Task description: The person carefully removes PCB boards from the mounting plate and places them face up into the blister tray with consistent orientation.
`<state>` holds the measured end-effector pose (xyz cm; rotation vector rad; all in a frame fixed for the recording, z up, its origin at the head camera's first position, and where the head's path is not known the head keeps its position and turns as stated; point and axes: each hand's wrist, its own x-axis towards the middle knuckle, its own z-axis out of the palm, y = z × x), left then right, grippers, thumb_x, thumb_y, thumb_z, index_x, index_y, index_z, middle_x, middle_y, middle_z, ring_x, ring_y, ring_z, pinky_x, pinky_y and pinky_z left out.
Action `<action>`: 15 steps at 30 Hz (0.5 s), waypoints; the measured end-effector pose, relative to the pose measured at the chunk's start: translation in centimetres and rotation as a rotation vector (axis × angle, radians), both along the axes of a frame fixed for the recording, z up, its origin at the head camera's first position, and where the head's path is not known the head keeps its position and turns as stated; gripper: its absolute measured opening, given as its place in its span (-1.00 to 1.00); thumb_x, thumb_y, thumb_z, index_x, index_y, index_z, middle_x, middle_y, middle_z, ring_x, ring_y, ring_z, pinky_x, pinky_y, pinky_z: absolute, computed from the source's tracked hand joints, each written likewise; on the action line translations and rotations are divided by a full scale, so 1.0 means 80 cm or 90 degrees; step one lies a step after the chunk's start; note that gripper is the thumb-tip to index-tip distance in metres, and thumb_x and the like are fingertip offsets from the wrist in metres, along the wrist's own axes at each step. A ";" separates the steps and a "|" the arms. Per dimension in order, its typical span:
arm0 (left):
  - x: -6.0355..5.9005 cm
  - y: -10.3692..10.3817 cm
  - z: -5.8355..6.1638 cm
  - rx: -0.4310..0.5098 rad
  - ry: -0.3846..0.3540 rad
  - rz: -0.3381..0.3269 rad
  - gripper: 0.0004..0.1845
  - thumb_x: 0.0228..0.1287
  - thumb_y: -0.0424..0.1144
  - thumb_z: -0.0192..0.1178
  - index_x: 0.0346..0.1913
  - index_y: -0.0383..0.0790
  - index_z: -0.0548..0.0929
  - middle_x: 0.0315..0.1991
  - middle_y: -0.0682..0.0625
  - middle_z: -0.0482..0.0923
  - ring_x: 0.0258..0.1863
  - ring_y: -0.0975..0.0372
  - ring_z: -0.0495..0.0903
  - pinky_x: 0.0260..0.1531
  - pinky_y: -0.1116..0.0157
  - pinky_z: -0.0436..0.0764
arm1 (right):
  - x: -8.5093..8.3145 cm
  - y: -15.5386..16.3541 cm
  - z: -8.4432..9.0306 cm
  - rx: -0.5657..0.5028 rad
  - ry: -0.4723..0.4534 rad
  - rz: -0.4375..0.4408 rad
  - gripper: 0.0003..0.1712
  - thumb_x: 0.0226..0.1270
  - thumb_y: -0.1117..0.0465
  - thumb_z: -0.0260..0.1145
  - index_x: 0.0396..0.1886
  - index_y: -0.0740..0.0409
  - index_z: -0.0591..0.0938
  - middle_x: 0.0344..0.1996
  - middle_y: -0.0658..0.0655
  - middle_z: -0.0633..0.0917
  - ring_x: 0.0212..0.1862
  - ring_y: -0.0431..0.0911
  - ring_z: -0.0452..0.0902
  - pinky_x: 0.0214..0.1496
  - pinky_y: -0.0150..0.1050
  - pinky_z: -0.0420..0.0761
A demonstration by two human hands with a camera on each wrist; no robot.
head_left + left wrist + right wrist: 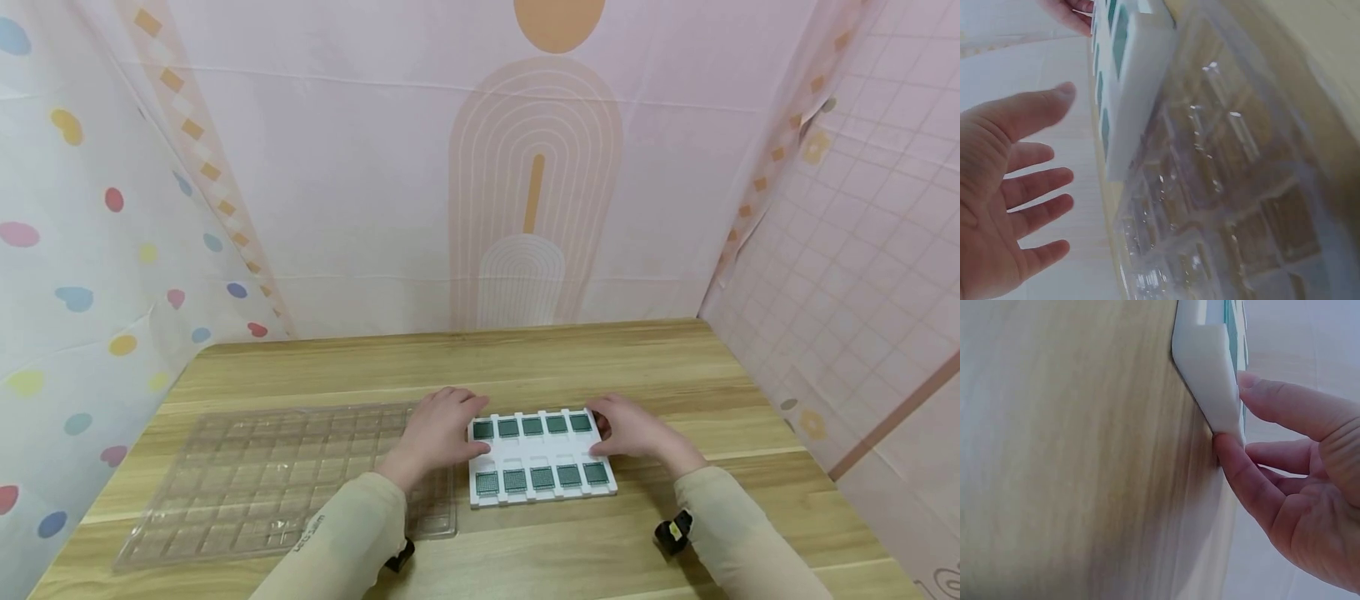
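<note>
Wooden table (pixel 675 367): my right hand (pixel 633 429) pinched the white tray (pixel 542 462)'s right edge; left hand (pixel 438 429) hovered open, clear blister tray (pixel 247 475) left.

Two hands low and forward, both forearms in beige sleeves.

The left hand (pixel 438 429) lies palm down, its fingers (pixel 1038 178) straight and spread, thumb apart from them, gripping nothing. The right hand (pixel 630 429) is loosely curved, its thumb (pixel 1244 472) and the fingertip (pixel 1254 384) above it bent toward each other.
</note>
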<state>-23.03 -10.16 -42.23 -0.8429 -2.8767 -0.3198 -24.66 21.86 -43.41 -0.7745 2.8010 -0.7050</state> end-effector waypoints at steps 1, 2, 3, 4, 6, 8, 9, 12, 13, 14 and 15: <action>-0.001 0.000 0.001 -0.001 -0.006 0.004 -0.32 0.05 0.04 0.49 0.22 -0.19 0.60 0.15 -0.10 0.58 0.17 0.00 0.50 0.19 -0.04 0.43 | 0.000 -0.001 0.001 0.000 -0.001 0.001 -0.23 -0.01 0.29 0.58 0.17 0.54 0.48 -0.20 0.15 0.55 -0.19 -0.09 0.49 -0.10 -0.16 0.57; -0.001 0.001 0.001 0.000 -0.013 0.008 -0.33 0.04 0.03 0.50 0.21 -0.19 0.61 0.14 -0.11 0.59 0.16 -0.01 0.51 0.18 -0.04 0.44 | 0.000 -0.001 0.002 0.002 -0.001 0.001 -0.24 -0.01 0.28 0.58 0.16 0.54 0.48 -0.21 0.14 0.55 -0.20 -0.09 0.49 -0.09 -0.16 0.56; -0.001 0.001 0.001 0.002 -0.018 0.012 -0.34 0.04 0.01 0.50 0.20 -0.20 0.62 0.13 -0.12 0.59 0.16 -0.01 0.52 0.17 -0.04 0.45 | 0.000 -0.002 0.002 0.001 -0.002 0.003 -0.25 -0.01 0.29 0.58 0.15 0.53 0.49 -0.22 0.14 0.55 -0.20 -0.09 0.49 -0.10 -0.16 0.56; -0.002 0.001 0.001 0.003 -0.023 0.015 -0.36 0.04 -0.01 0.51 0.19 -0.20 0.62 0.13 -0.12 0.59 0.15 -0.01 0.52 0.17 -0.03 0.45 | 0.000 -0.003 0.003 0.001 -0.003 0.005 -0.27 -0.01 0.29 0.58 0.14 0.53 0.50 -0.23 0.13 0.55 -0.20 -0.09 0.48 -0.10 -0.17 0.56; -0.003 0.002 0.002 0.006 -0.029 0.021 -0.38 0.04 -0.04 0.51 0.17 -0.20 0.63 0.12 -0.13 0.60 0.14 -0.01 0.53 0.15 -0.02 0.47 | -0.001 -0.003 0.003 0.001 -0.001 0.011 -0.30 -0.02 0.29 0.58 0.10 0.51 0.51 -0.25 0.11 0.55 -0.22 -0.10 0.48 -0.12 -0.19 0.55; -0.004 0.002 0.001 0.008 -0.030 0.023 -0.40 0.03 -0.06 0.51 0.15 -0.22 0.64 0.10 -0.13 0.61 0.12 -0.02 0.54 0.13 -0.02 0.49 | -0.002 -0.003 0.003 0.002 0.001 0.015 -0.33 -0.02 0.29 0.58 0.08 0.49 0.52 -0.27 0.09 0.54 -0.23 -0.12 0.47 -0.14 -0.20 0.55; -0.005 0.003 0.001 0.008 -0.031 0.023 -0.41 0.03 -0.07 0.52 0.14 -0.22 0.65 0.09 -0.13 0.61 0.11 -0.02 0.54 0.12 -0.01 0.50 | -0.003 -0.003 0.003 0.001 0.001 0.017 -0.33 -0.03 0.30 0.59 0.07 0.48 0.53 -0.28 0.09 0.55 -0.23 -0.12 0.48 -0.14 -0.21 0.55; -0.007 0.003 0.000 0.006 -0.033 0.025 -0.42 0.02 -0.08 0.52 0.12 -0.23 0.66 0.07 -0.13 0.62 0.09 -0.02 0.55 0.07 0.00 0.53 | -0.004 -0.002 0.002 0.002 0.002 0.020 -0.33 -0.04 0.30 0.60 0.06 0.48 0.53 -0.29 0.09 0.55 -0.24 -0.12 0.48 -0.15 -0.22 0.56; -0.008 0.003 0.000 0.006 -0.035 0.027 -0.43 0.02 -0.09 0.53 0.11 -0.23 0.66 0.06 -0.13 0.63 0.08 -0.02 0.56 0.06 0.00 0.54 | -0.004 -0.002 0.002 0.002 0.002 0.020 -0.32 -0.04 0.30 0.60 0.06 0.49 0.52 -0.28 0.09 0.55 -0.24 -0.12 0.49 -0.15 -0.22 0.56; -0.008 0.003 0.000 0.007 -0.035 0.029 -0.43 0.01 -0.09 0.53 0.10 -0.22 0.67 0.06 -0.13 0.63 0.08 -0.02 0.56 0.05 0.00 0.54 | -0.004 -0.002 0.002 0.002 0.002 0.021 -0.32 -0.04 0.30 0.60 0.06 0.50 0.52 -0.28 0.09 0.55 -0.24 -0.12 0.49 -0.15 -0.22 0.56; -0.009 0.004 0.000 0.008 -0.039 0.032 -0.43 0.01 -0.09 0.53 0.11 -0.22 0.67 0.06 -0.13 0.63 0.09 -0.03 0.56 0.07 -0.01 0.53 | -0.004 -0.001 0.002 0.002 0.001 0.021 -0.31 -0.04 0.30 0.60 0.07 0.51 0.52 -0.28 0.10 0.55 -0.24 -0.12 0.49 -0.15 -0.22 0.56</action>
